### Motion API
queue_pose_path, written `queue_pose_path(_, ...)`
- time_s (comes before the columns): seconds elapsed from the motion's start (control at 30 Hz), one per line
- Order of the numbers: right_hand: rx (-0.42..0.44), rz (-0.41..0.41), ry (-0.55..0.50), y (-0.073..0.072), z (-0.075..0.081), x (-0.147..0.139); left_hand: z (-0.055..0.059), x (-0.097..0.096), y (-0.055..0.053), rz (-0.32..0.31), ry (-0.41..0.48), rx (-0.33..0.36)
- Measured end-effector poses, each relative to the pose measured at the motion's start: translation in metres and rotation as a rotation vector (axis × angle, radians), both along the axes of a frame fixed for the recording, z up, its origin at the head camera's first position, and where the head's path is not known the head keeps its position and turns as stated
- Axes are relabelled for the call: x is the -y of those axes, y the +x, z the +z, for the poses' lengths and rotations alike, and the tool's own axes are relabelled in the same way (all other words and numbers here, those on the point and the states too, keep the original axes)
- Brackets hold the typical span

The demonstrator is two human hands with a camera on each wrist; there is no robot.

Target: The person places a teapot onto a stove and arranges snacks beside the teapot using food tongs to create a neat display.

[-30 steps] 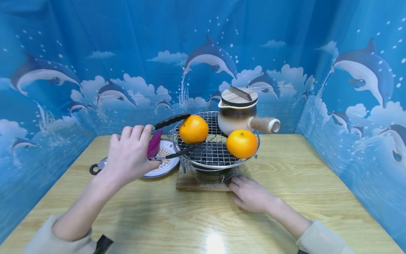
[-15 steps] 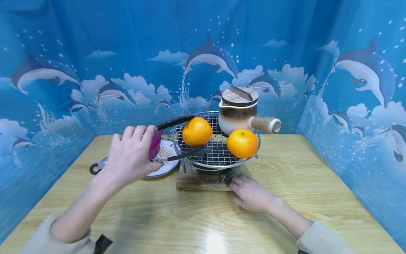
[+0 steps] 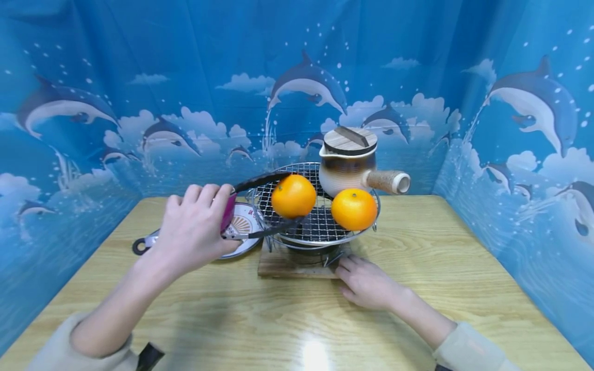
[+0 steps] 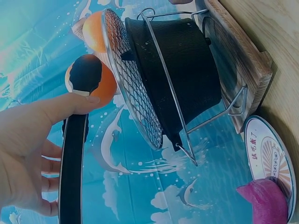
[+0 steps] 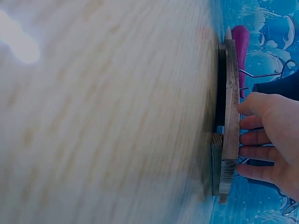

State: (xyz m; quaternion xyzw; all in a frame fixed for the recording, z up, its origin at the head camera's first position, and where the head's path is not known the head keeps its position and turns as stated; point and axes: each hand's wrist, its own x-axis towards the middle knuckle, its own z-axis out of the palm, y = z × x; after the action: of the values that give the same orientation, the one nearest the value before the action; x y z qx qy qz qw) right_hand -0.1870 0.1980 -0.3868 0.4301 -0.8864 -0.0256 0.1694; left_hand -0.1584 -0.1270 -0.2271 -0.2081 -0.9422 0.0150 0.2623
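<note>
My left hand (image 3: 195, 224) grips a pair of black-tipped tongs (image 3: 262, 180), whose arms spread on either side of an orange (image 3: 294, 197). That orange is over the left part of the round wire grill (image 3: 320, 226); whether it touches the mesh I cannot tell. A second orange (image 3: 354, 209) sits at the grill's front right. Below, my right hand (image 3: 368, 283) touches the wooden base (image 3: 297, 270) under the stove; in the right wrist view its fairly straight fingertips rest against the board (image 5: 231, 98). The black stove body (image 4: 182, 70) shows in the left wrist view.
A clay pot (image 3: 345, 172) with a wooden lid stands at the grill's back right, its wrapped handle (image 3: 385, 181) jutting rightward. Left of the stove, a patterned plate (image 3: 246, 221) bears a purple tapered vegetable (image 4: 268, 205). A dolphin-print curtain (image 3: 209, 77) surrounds the table.
My left hand and the tongs have shifted right and slightly toward me, and the left orange has moved with them, closer to the second orange. The right hand stays put.
</note>
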Motion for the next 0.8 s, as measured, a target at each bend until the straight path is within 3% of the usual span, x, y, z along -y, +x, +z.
queue_pose_path(0.8, -0.02, 0.008, -0.007, -0.0004, -0.0022, -0.0008, 0.0078, -0.0046, 0.0055, -0.002, -0.049, 0.055)
